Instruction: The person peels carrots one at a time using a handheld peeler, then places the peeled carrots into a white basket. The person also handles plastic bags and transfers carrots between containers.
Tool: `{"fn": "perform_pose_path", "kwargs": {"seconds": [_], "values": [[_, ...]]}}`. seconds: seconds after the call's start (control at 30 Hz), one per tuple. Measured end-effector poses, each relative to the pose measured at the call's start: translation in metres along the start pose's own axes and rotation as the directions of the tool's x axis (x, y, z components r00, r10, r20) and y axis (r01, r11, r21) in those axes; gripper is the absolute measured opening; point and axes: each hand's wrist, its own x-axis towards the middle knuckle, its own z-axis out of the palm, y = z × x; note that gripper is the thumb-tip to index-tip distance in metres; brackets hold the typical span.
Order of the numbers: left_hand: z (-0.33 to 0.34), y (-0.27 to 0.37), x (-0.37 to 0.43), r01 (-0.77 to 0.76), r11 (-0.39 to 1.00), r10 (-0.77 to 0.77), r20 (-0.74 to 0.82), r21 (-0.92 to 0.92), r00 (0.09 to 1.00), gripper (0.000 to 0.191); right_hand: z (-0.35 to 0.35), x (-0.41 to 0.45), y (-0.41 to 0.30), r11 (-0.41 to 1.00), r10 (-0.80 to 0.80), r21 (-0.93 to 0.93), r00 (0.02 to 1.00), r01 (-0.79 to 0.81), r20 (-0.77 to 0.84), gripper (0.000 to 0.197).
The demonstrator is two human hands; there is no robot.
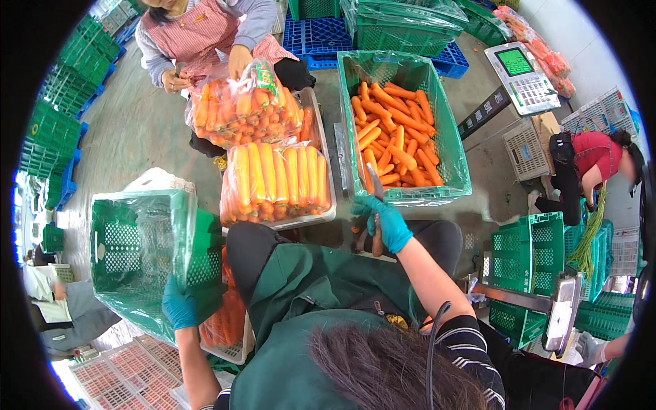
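Note:
My left hand [179, 306], in a teal glove, holds the near edge of a green plastic crate [205, 256]. Clear plastic film lines that crate, and no produce shows inside. A knife [376, 184] is gripped in my right hand [387, 223], also gloved, its blade pointing away from me and its wooden handle towards my lap. Just beyond the knife stands a second green crate [456, 154], film-lined and holding many loose carrots [394, 133]. Between the two crates, bagged carrots [277, 179] lie in a white crate [330, 179].
Across from me, a person in a checked apron [184, 38] handles a bag of carrots [246, 113]. A scale display [520, 77] rises beyond the carrot crate at right. Crates [517, 256] stand at my right, near a person in red [594, 159]. Blue pallets [318, 38] lie at the back.

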Motion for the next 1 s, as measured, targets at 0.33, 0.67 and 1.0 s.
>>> {"fn": "perform_pose_path", "kwargs": {"seconds": [0.33, 0.67, 1.0], "values": [[-0.057, -0.079, 0.161, -0.041, 0.989, 0.020, -0.146, -0.143, 0.989, 0.045, 0.015, 0.021, 0.001, 0.994, 0.109, 0.021, 0.993, -0.108, -0.041, 0.038], [-0.050, -0.181, 0.357, 0.107, 0.994, -0.107, -0.009, -0.010, 0.994, 0.053, -0.009, 0.061, -0.033, 0.997, 0.057, -0.043, 0.976, -0.068, -0.209, 0.030], [-0.034, -0.179, 0.417, 0.013, 0.984, 0.000, 0.069, -0.178, 0.998, 0.041, -0.047, 0.106, -0.030, 0.997, -0.075, -0.041, 0.948, 0.065, -0.308, 0.032]]}}
